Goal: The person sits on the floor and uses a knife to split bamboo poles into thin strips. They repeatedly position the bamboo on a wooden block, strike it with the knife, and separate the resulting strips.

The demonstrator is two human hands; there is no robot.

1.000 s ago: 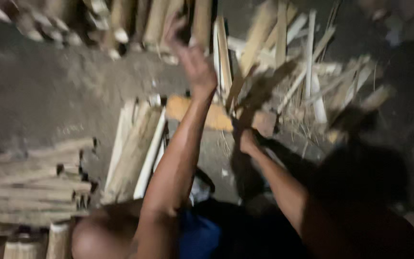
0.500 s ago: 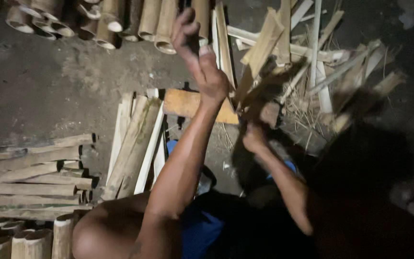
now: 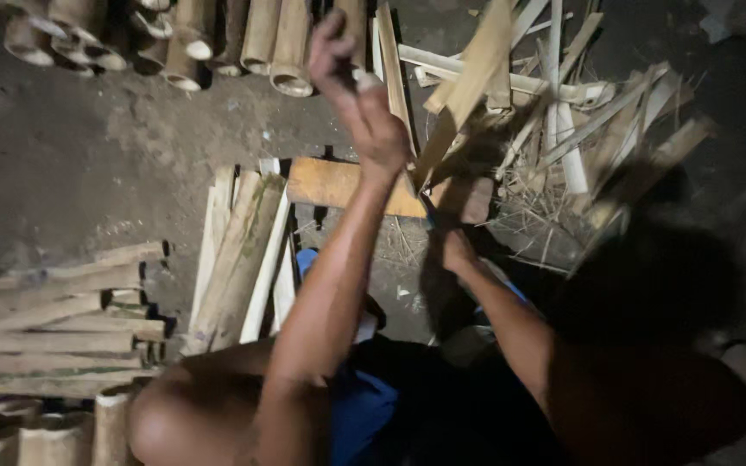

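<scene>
Bamboo tubes at 11 o'clock; split slats at 9; scattered strips at 1.

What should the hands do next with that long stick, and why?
Probably bring the raised left hand down along the bamboo strip, carefully. The strip stands tilted over the wooden block, and the right hand sits low at its foot, in shadow. What that hand holds is too dark to tell.
</scene>
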